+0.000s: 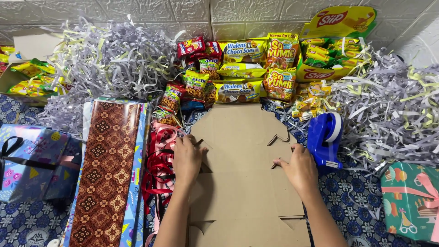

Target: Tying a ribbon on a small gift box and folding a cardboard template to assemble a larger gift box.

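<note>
On the flat cardboard, left hand and right hand pressed flat at opposite side notches, steadying; tape dispenser just beside.

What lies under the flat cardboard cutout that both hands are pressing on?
Around the cardboard cutout a blue patterned cloth shows, so the cutout seems to lie on it. The left hand and right hand rest on top. Anything directly beneath is covered.
</note>
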